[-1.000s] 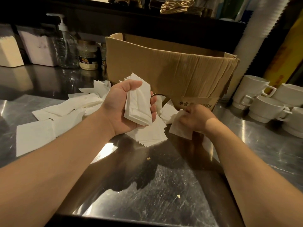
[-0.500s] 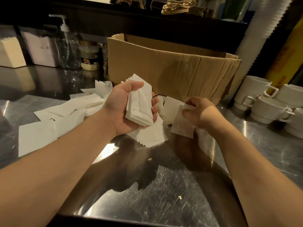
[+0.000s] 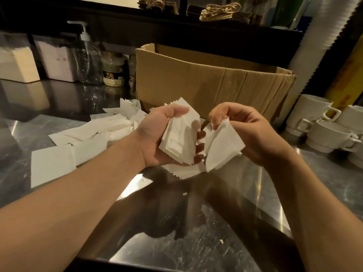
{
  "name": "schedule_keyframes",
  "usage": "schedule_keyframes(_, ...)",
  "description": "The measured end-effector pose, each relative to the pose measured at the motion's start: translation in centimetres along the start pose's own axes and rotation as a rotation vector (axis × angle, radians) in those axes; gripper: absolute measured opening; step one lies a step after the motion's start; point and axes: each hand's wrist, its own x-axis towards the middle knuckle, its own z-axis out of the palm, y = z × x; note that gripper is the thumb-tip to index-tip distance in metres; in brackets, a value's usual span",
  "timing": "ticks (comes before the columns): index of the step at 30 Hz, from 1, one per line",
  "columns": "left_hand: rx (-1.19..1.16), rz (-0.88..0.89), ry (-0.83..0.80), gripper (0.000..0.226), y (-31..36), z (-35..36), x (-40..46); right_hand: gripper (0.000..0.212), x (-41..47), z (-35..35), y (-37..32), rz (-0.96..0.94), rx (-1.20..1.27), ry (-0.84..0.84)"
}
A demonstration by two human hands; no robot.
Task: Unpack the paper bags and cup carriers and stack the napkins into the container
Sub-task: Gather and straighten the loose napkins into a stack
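While the left hand (image 3: 163,138) grips a napkin stack (image 3: 180,134), the right hand (image 3: 245,132) at three o'clock pinches one napkin (image 3: 222,148), just beside.

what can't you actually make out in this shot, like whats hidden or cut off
- Inside of the brown cardboard box, head view: its near wall hides any contents.
- Count of white paper napkins in the stack the left hand holds: thumb and curled fingers cover its edges.
- Label on the small yellow-filled glass jar: too small and dim to read.
- White ceramic cups: cut off by the right edge.
- Right hand grip on the single white napkin: fingertips hide the pinched corner.
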Motion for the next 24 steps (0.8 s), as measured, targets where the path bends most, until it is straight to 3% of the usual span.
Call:
schedule_keyframes(7, 0.145, 0.020, -0.057, 0.039, -0.7, 0.4, -0.1, 0.025, 0.4, 1.9, 1.0, 0.057, -0.383, 0.233)
schedule_keyframes(11, 0.190, 0.036, -0.049, 0.058, -0.4, 0.5, -0.3, 0.040, 0.5, 2.2, 1.2, 0.113, -0.391, 0.307)
schedule_keyframes(19, 0.155, 0.078, -0.058, 0.041, -0.4, 0.8, -0.8, 0.037, 0.8, 1.6, 0.9, 0.254, -0.417, 0.362)
schedule_keyframes(24, 0.082, 0.102, -0.037, 0.043, -0.4, 0.5, -0.5, 0.041, 1.1, 0.9, 0.7, 0.400, -0.247, 0.354)
